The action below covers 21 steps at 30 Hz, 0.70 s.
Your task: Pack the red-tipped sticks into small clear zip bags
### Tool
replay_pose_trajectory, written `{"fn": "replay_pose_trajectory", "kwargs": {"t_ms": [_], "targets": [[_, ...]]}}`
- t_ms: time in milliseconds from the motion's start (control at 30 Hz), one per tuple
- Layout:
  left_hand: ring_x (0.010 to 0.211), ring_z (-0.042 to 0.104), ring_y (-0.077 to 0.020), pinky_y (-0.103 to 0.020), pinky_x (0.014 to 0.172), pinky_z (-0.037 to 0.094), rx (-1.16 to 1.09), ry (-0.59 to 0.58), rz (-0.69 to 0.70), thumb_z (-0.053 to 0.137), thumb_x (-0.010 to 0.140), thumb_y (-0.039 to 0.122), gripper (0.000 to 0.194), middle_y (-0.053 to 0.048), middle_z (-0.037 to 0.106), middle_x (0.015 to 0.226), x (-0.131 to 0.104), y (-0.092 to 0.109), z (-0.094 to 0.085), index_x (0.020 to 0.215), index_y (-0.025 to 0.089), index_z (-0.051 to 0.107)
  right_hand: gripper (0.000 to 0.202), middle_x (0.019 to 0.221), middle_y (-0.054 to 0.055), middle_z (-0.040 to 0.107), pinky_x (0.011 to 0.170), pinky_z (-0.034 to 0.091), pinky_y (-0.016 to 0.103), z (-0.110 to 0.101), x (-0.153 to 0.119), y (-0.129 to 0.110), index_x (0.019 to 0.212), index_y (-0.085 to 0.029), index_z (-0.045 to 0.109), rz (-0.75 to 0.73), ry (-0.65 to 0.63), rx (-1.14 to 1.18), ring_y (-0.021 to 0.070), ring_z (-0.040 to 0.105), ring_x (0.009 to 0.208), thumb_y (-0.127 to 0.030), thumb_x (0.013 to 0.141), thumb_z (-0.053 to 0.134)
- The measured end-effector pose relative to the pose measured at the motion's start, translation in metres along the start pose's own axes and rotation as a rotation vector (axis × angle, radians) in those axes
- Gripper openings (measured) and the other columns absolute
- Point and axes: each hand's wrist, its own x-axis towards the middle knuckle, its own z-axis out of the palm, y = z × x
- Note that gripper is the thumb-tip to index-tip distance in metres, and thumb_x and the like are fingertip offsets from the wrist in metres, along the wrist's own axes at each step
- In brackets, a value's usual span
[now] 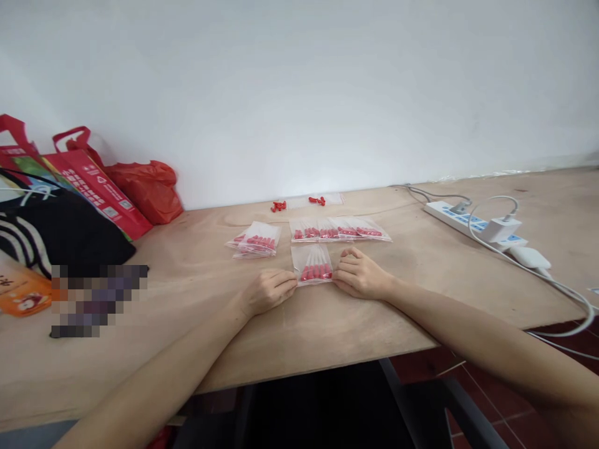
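A small clear plastic bag (312, 252) lies on the table in front of me. Inside it is a row of several slim pieces with red ends pointing towards me. My left hand (270, 290) is closed at the bag's lower left corner, fingers pinched together. At the lower right corner, my right hand (359, 274) pinches the other edge. Just beyond, a row of similar filled bags (334, 229) lies side by side, partly overlapping. To the left of that row is a small stack of filled bags (256, 240).
Loose red pieces (279, 206) lie near the wall, with more on a flat clear bag (331, 199). A white power strip (452, 218) with chargers and cables stands right. Red shopping bags (96, 181), a black bag (75, 227) and a blurred-out object (100, 302) are left.
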Motion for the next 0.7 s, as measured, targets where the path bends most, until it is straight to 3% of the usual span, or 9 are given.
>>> {"fn": "replay_pose_trajectory", "kwargs": {"t_ms": [200, 700], "targets": [[0.068, 0.062, -0.0127, -0.026, 0.063, 0.053, -0.06, 0.112, 0.052, 0.051, 0.079, 0.011, 0.009, -0.003, 0.067, 0.077, 0.0037, -0.0012, 0.0061, 0.083, 0.015, 0.059, 0.022, 0.057, -0.001, 0.052, 0.072, 0.036, 0.029, -0.0006, 0.0022, -0.0016, 0.065, -0.017, 0.051, 0.017, 0.042, -0.018, 0.0098, 0.044, 0.057, -0.015, 0.083, 0.039], [0.073, 0.061, -0.0127, -0.025, 0.067, 0.053, -0.114, 0.116, -0.088, 0.053, 0.077, 0.01, 0.008, -0.003, 0.065, 0.079, 0.0102, 0.0069, 0.0067, 0.082, 0.014, 0.058, 0.019, 0.054, -0.003, 0.051, 0.071, 0.032, 0.029, 0.001, 0.0069, -0.005, 0.063, -0.016, 0.05, 0.038, 0.119, -0.037, 0.0087, 0.042, 0.054, -0.013, 0.08, 0.042]]}}
